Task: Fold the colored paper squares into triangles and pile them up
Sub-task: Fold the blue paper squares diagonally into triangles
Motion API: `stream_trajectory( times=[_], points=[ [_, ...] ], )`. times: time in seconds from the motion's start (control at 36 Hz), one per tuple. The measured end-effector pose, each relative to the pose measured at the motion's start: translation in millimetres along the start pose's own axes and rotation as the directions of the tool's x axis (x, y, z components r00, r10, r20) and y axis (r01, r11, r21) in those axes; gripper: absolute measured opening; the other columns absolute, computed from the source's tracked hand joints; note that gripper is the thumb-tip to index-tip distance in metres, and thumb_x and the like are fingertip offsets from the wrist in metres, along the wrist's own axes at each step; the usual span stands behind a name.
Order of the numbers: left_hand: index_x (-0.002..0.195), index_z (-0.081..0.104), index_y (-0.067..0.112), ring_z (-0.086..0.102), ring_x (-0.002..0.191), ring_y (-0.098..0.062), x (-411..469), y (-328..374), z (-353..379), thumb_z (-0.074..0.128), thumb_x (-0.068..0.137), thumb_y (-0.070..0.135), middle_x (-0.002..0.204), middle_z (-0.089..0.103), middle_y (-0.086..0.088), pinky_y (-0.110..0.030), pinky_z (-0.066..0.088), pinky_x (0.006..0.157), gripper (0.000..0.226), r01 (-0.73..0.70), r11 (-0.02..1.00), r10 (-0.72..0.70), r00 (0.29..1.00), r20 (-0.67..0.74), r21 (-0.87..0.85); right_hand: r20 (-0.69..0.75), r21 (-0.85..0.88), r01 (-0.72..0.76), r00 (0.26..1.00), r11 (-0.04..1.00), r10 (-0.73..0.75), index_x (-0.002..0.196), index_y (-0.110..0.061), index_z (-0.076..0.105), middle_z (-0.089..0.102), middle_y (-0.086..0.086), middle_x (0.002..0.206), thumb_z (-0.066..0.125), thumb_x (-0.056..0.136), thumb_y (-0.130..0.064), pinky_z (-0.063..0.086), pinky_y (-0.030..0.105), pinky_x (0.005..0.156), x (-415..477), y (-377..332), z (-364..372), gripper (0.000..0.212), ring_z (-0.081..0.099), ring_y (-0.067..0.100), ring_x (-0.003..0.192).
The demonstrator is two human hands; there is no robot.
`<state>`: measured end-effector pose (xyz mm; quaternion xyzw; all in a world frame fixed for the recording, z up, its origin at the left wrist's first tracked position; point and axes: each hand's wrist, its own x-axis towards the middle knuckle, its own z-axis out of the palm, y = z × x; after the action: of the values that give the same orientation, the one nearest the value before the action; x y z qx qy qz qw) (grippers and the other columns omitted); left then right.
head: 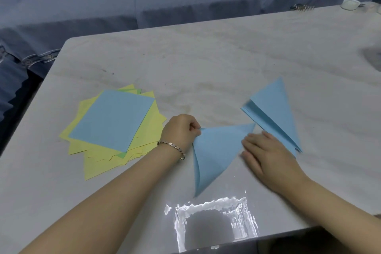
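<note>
a: where's the blue triangle (216,150) sitting vs the hands?

b: right between them, toward the near side of the table (206,57). left hand (181,130) is curled up and pinching its corner at 10 o'clock. right hand (266,150) lies flat, fingers straight, pressing down on the 3 o'clock side. it's a bit blurry tho.

a: room to move?

b: the lower tip points to 6 o'clock and stops short of the near table edge. bare tabletop from 11 to 1 o'clock.

a: anything close by?

b: pile of folded triangles (274,111) at 2 o'clock, just beside the right fingertips. stack of squares (111,121) at 9 o'clock, blue on top, yellow and green under, just beside the left hand. hair clip (302,7) and a small white round thing (349,4) at the far edge, well apart.
</note>
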<state>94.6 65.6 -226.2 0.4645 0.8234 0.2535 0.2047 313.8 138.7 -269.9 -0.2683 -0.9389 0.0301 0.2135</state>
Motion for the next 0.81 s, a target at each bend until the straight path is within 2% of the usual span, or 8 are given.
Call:
stream_trajectory(
  times=[0.08, 0.19, 0.39, 0.47, 0.56, 0.61, 0.72, 0.81],
  points=[
    [0.084, 0.071, 0.011, 0.053, 0.074, -0.014, 0, 0, 0, 0.063, 0.078, 0.009, 0.082, 0.069, -0.004, -0.026, 0.044, 0.068, 0.010, 0.004, 1.000, -0.004, 1.000, 0.001, 0.000, 0.002, -0.016, -0.074, 0.997, 0.997, 0.074, 0.091, -0.003, 0.070, 0.069, 0.007, 0.092, 0.020, 0.099, -0.040, 0.032, 0.033, 0.097, 7, 13, -1, 0.063, 0.066, 0.027, 0.092],
    [0.084, 0.071, 0.011, 0.053, 0.074, -0.013, 0, 0, 0, 0.063, 0.078, 0.009, 0.083, 0.069, -0.004, -0.025, 0.043, 0.067, 0.010, 0.006, 1.000, -0.006, 1.000, -0.004, 0.001, -0.025, -0.096, -0.162, 0.987, 0.982, 0.161, 0.088, 0.001, 0.070, 0.071, 0.012, 0.089, 0.037, 0.090, -0.032, 0.050, 0.038, 0.082, 17, 22, 1, 0.047, 0.066, 0.033, 0.088],
    [0.084, 0.071, 0.011, 0.053, 0.074, -0.013, 0, 0, 1, 0.064, 0.077, 0.009, 0.083, 0.068, -0.003, -0.024, 0.043, 0.068, 0.010, 0.009, 1.000, -0.009, 1.000, -0.012, 0.000, 0.009, -0.193, -0.300, 0.952, 0.934, 0.307, 0.086, 0.008, 0.067, 0.068, 0.022, 0.092, 0.040, 0.084, -0.027, 0.052, 0.043, 0.078, 26, 13, -2, 0.044, 0.063, 0.039, 0.092],
    [0.083, 0.071, 0.011, 0.053, 0.073, -0.013, 0, 0, 1, 0.064, 0.077, 0.009, 0.082, 0.068, -0.003, -0.023, 0.042, 0.066, 0.009, 0.014, 1.000, -0.014, 1.000, -0.012, -0.014, -0.011, -0.190, -0.276, 0.960, 0.942, 0.279, 0.104, 0.010, 0.064, 0.064, 0.024, 0.111, 0.035, 0.084, -0.030, 0.049, 0.043, 0.087, 23, -7, -1, 0.054, 0.061, 0.038, 0.106],
    [0.082, 0.070, 0.010, 0.053, 0.073, -0.014, 0, 0, 1, 0.064, 0.077, 0.008, 0.081, 0.067, -0.003, -0.022, 0.040, 0.064, 0.009, 0.016, 1.000, -0.016, 1.000, -0.011, -0.023, -0.030, -0.149, -0.264, 0.964, 0.953, 0.263, 0.115, 0.010, 0.058, 0.057, 0.024, 0.123, 0.035, 0.086, -0.030, 0.029, 0.038, 0.099, 18, -21, -3, 0.055, 0.055, 0.038, 0.115],
    [0.082, 0.070, 0.009, 0.053, 0.072, -0.013, 0, -1, 1, 0.064, 0.076, 0.008, 0.080, 0.067, -0.003, -0.021, 0.038, 0.063, 0.009, 0.014, 0.999, -0.015, 1.000, -0.016, -0.029, -0.048, -0.115, -0.241, 0.970, 0.964, 0.237, 0.117, 0.009, 0.057, 0.055, 0.024, 0.126, 0.035, 0.088, -0.029, 0.025, 0.036, 0.099, 16, -27, -6, 0.053, 0.053, 0.038, 0.117],
    [0.083, 0.070, 0.008, 0.054, 0.073, -0.014, 1, -4, 0, 0.064, 0.077, 0.007, 0.080, 0.066, -0.004, -0.022, 0.041, 0.066, 0.009, 0.030, 0.998, -0.034, 0.996, -0.077, -0.055, 0.086, -0.023, -0.113, 0.990, 0.993, 0.114, 0.113, 0.001, 0.063, 0.059, 0.016, 0.124, 0.015, 0.099, -0.040, 0.030, 0.036, 0.103, 12, -35, -1, 0.065, 0.054, 0.033, 0.118],
    [0.082, 0.070, 0.008, 0.054, 0.072, -0.014, 4, -10, -3, 0.064, 0.077, 0.006, 0.079, 0.066, -0.004, -0.020, 0.038, 0.064, 0.008, 0.070, 0.994, -0.081, 0.988, -0.130, -0.090, 0.212, 0.025, -0.028, 0.977, 0.999, 0.022, 0.109, -0.004, 0.067, 0.063, 0.012, 0.119, 0.009, 0.100, -0.044, 0.042, 0.041, 0.096, 11, -36, 8, 0.071, 0.059, 0.030, 0.112]
  ],
)
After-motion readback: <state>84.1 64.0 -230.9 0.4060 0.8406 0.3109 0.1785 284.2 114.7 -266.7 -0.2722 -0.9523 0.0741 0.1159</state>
